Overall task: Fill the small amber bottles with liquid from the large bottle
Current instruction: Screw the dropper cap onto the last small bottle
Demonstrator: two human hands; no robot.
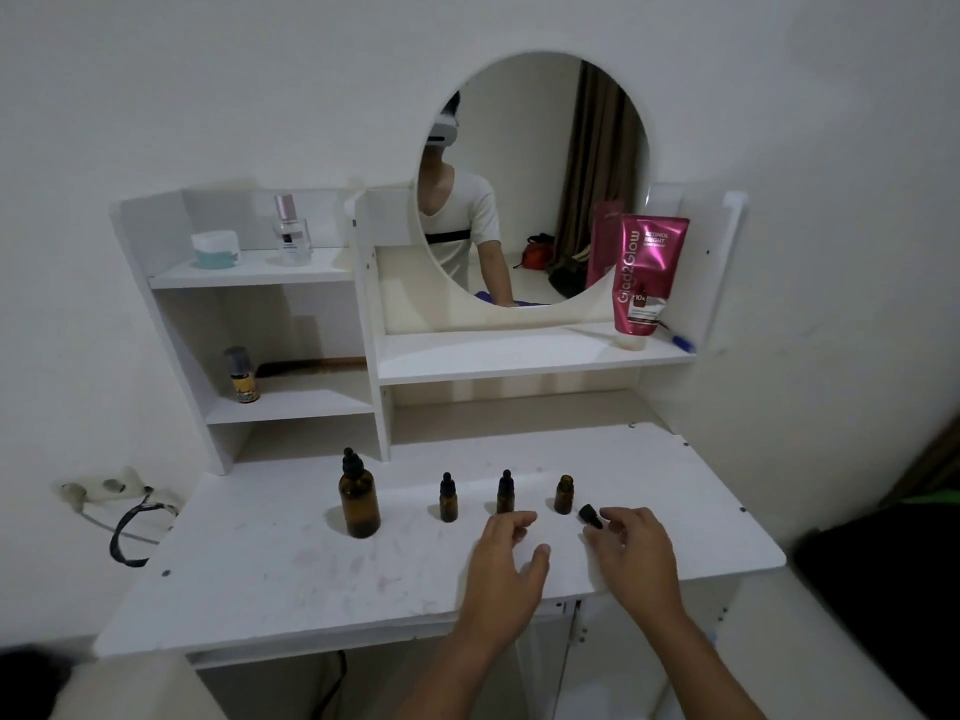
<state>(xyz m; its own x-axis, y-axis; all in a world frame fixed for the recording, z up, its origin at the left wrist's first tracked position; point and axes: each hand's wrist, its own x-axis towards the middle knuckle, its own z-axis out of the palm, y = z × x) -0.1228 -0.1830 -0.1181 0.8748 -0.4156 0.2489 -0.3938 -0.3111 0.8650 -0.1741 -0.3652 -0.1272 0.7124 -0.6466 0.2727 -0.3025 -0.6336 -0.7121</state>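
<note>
A large amber bottle with a black dropper cap stands on the white tabletop. To its right stand three small amber bottles. The first and second carry dropper caps. The third is uncapped. Its black dropper cap lies just right of it, at the fingertips of my right hand, which touches or pinches it. My left hand hovers open in front of the second small bottle, holding nothing.
A white shelf unit with a round mirror rises behind. A pink tube, a clear perfume bottle, a jar and a small yellow bottle sit on its shelves. A wall socket with cable is left of the table.
</note>
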